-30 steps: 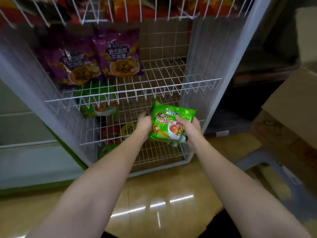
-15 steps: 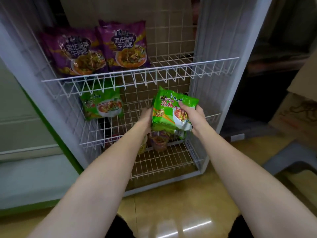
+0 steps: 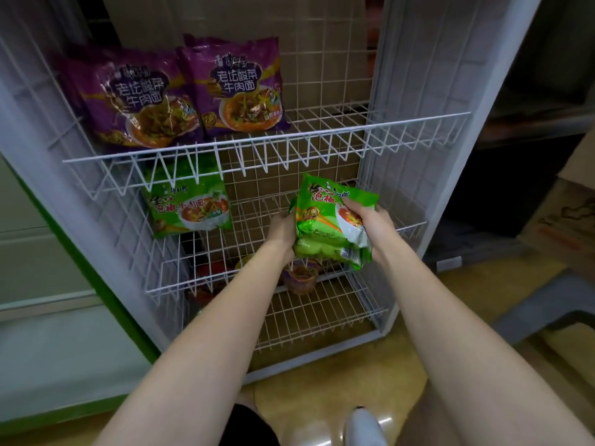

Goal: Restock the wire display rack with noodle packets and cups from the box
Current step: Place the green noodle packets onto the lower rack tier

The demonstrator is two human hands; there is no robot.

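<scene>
I hold a stack of green noodle packets (image 3: 325, 220) between both hands, at the right front of the white wire rack's (image 3: 264, 141) middle shelf. My left hand (image 3: 283, 228) grips the stack's left edge. My right hand (image 3: 370, 222) curls over its front face from the right. Another green packet (image 3: 190, 207) leans upright at the left of that same shelf. Two purple packets (image 3: 138, 101) (image 3: 244, 88) stand side by side on the shelf above. Noodle cups (image 3: 301, 278) sit on the bottom shelf, partly hidden by my left arm.
A cardboard box (image 3: 566, 214) shows at the right edge, with a grey plastic stool (image 3: 547, 300) below it. A pale wall panel with a green stripe (image 3: 58, 278) stands to the rack's left. The floor (image 3: 315, 397) is shiny yellow tile.
My view has dropped and moved closer to the rack. Both hands have carried the green packets up and forward to the front of the middle shelf.
</scene>
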